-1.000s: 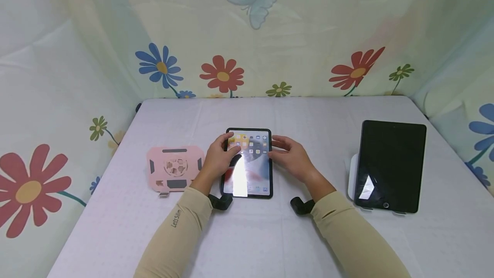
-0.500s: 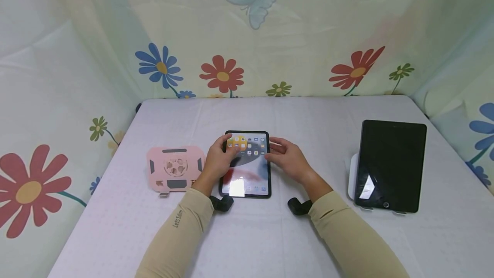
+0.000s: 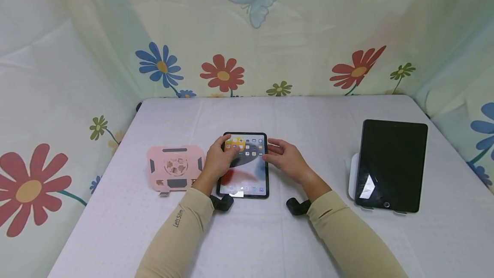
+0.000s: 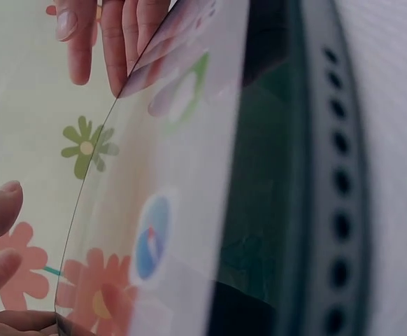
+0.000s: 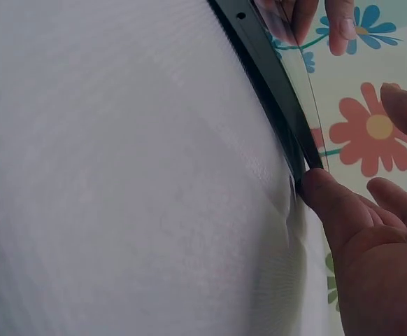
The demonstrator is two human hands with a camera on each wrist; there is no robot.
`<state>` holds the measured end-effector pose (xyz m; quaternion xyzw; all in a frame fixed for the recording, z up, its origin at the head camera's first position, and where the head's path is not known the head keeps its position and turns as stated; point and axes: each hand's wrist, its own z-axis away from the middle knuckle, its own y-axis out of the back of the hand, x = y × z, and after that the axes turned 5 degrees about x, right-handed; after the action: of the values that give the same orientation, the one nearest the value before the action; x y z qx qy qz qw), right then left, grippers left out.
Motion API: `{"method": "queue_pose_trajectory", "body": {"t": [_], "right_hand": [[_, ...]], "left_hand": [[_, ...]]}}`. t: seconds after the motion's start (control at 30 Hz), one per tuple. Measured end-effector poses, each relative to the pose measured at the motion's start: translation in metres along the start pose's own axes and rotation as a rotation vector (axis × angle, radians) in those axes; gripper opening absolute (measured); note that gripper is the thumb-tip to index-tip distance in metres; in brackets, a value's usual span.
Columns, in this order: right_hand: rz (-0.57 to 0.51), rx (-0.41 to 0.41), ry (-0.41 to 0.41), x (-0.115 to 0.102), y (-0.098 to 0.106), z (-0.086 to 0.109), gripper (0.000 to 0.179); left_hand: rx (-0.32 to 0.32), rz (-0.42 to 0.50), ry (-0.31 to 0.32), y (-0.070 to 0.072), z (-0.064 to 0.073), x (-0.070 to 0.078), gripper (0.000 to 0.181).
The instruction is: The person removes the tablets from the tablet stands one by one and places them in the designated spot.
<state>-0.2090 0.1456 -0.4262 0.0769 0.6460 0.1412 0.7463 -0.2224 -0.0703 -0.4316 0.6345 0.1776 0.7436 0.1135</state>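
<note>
A tablet (image 3: 247, 179) with a lit screen and a black rim lies between the two hands in the head view. My left hand (image 3: 219, 158) is at its left edge, the thumb above the screen and a finger by the far left corner. On the other side, my right hand (image 3: 287, 159) touches the tablet's right edge with a fingertip; its other fingers reach forward, loosely bent. The left wrist view shows the tablet's edge (image 4: 329, 168), with a row of speaker holes, close up. A digit of the right hand (image 5: 392, 259) meets the dark edge in the right wrist view.
A pink stand (image 3: 158, 164) with dark pads lies left of the left hand. At the right, a larger tablet (image 3: 391, 162) with a dark screen leans on a white stand (image 3: 353, 177). A white cloth covers the table (image 3: 262, 243); a flowered curtain (image 3: 308, 33) hangs behind.
The lit tablet has slid a little to the left and slightly toward the person. The right hand moved left along with it; the left hand stayed nearly in place.
</note>
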Motion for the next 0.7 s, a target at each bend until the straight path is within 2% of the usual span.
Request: {"method": "queue_pose_trajectory", "body": {"t": [0.1, 0.43, 0.7], "right_hand": [[0.003, -0.003, -0.004, -0.0007, 0.0, 0.0004, 0.067], [0.007, -0.009, -0.013, -0.0018, 0.0, 0.0017, 0.068], [0.01, -0.013, -0.025, -0.002, -0.0007, 0.002, 0.069]], "left_hand": [[0.008, -0.006, 0.011, -0.0002, -0.0006, -0.0003, 0.057], [0.017, -0.017, -0.012, -0.0001, -0.0009, 0.0002, 0.057], [0.007, -0.022, 0.027, -0.0006, 0.0002, 0.0006, 0.059]]}}
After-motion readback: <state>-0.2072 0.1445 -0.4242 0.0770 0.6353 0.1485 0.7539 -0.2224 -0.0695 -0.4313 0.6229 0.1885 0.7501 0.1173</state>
